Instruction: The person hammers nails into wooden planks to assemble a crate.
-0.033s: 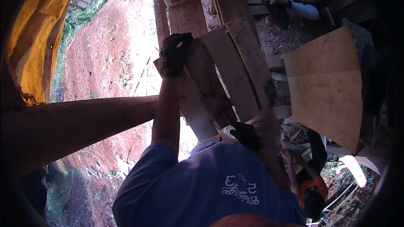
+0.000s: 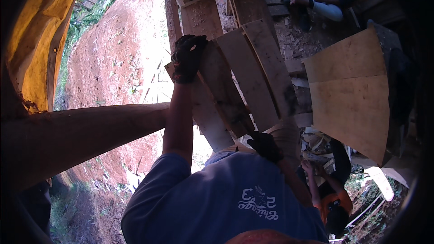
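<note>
A dark wooden board (image 2: 224, 88) lies lengthwise before me among paler boards set side by side with gaps between them. My left hand (image 2: 186, 59), in a black glove, is closed round its far end. At the near end, close to my body, my right hand (image 2: 266, 146) is also gloved in black. Its fingers are bent against the board's end, partly hidden by the glove's dark back. To the right of the dark board lie a pale board (image 2: 247, 79) and another board (image 2: 267, 58); a further board (image 2: 210, 119) shows at its left.
A thick log (image 2: 90, 135) juts in from the left, near a yellow sheet (image 2: 36, 31). Right stands a plywood panel (image 2: 350, 95). One person (image 2: 323, 0) sits at far right, another in orange (image 2: 332, 199) at lower right. Wood scraps and a red dirt slope (image 2: 113, 58) surround the boards.
</note>
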A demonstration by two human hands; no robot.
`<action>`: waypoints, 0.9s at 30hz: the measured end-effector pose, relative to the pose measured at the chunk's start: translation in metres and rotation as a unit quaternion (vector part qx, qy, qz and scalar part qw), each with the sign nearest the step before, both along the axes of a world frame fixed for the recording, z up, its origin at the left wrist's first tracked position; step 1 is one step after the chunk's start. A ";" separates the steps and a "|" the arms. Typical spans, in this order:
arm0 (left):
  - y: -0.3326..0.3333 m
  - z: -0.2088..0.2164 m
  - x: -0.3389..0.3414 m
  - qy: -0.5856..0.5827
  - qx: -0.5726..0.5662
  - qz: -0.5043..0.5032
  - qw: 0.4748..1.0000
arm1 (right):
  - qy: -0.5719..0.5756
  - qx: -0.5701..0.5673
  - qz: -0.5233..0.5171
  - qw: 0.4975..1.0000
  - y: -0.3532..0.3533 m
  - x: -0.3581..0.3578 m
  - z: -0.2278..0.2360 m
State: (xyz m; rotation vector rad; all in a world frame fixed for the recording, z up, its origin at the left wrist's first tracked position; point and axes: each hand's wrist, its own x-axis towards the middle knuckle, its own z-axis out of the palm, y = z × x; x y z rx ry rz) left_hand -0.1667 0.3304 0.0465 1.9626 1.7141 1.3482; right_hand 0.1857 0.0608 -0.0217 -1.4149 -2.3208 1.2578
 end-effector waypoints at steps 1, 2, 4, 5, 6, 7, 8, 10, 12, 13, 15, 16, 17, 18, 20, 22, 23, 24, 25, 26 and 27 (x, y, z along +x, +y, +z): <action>0.000 -0.006 -0.004 0.001 -0.007 -0.002 1.000 | -0.002 -0.002 0.002 1.000 0.000 0.000 0.000; 0.000 -0.012 -0.007 0.002 -0.014 -0.005 1.000 | -0.006 -0.007 0.004 1.000 0.000 0.000 0.000; 0.001 -0.026 -0.012 -0.061 -0.008 -0.032 0.998 | -0.012 -0.018 0.009 1.000 0.002 -0.001 0.001; 0.002 -0.029 -0.011 -0.125 0.005 -0.059 0.990 | -0.009 -0.001 0.019 1.000 -0.001 0.002 -0.004; 0.003 -0.032 -0.012 -0.107 0.017 -0.060 0.992 | -0.006 0.016 0.029 0.999 -0.003 0.005 -0.010; 0.003 -0.034 -0.014 -0.091 0.031 -0.060 0.994 | -0.003 0.033 0.040 0.999 -0.006 0.007 -0.016; 0.002 -0.026 -0.015 0.009 0.043 -0.036 0.998 | 0.002 0.030 0.034 0.999 -0.005 0.006 -0.013; -0.003 -0.020 -0.014 0.120 0.063 -0.006 0.991 | 0.011 0.024 0.025 0.999 -0.002 0.003 -0.009; -0.010 -0.012 -0.009 0.140 0.080 0.003 0.987 | 0.003 0.036 0.044 0.998 -0.002 0.005 -0.010; -0.016 -0.009 -0.006 0.077 0.024 0.017 0.997 | -0.001 0.042 0.053 0.998 -0.002 0.006 -0.010; -0.025 0.015 0.010 -0.049 -0.087 0.047 0.994 | 0.009 0.026 0.034 0.999 -0.002 0.006 -0.011; -0.026 0.013 0.008 -0.059 -0.071 0.042 0.995 | 0.013 0.017 0.025 0.999 -0.002 0.006 -0.010; -0.028 0.013 0.007 -0.068 -0.055 0.037 0.995 | 0.012 0.012 0.025 1.000 -0.001 0.005 -0.010; -0.029 0.012 0.004 -0.077 -0.039 0.032 0.996 | 0.010 0.008 0.025 1.000 -0.001 0.005 -0.010; -0.037 0.023 -0.001 0.022 -0.030 0.051 0.998 | 0.010 0.003 0.021 1.000 -0.001 0.005 -0.010; -0.036 0.034 -0.003 0.090 -0.021 0.053 0.994 | 0.009 0.003 0.013 1.000 -0.002 0.006 -0.012; -0.036 0.038 -0.005 0.112 -0.015 0.048 0.992 | 0.003 -0.004 0.014 1.000 -0.002 0.006 -0.012; -0.035 0.041 -0.006 0.134 -0.009 0.043 0.990 | -0.003 -0.011 0.015 1.000 -0.002 0.006 -0.012; -0.032 0.043 -0.005 0.143 0.012 0.017 0.989 | -0.009 -0.018 0.015 1.000 -0.002 0.006 -0.012; -0.029 0.045 -0.006 0.154 0.033 -0.008 0.988 | -0.003 -0.020 0.016 1.000 -0.001 0.005 -0.010; -0.028 0.046 -0.007 0.164 0.054 -0.032 0.985 | 0.003 -0.023 0.017 1.000 0.000 0.006 -0.008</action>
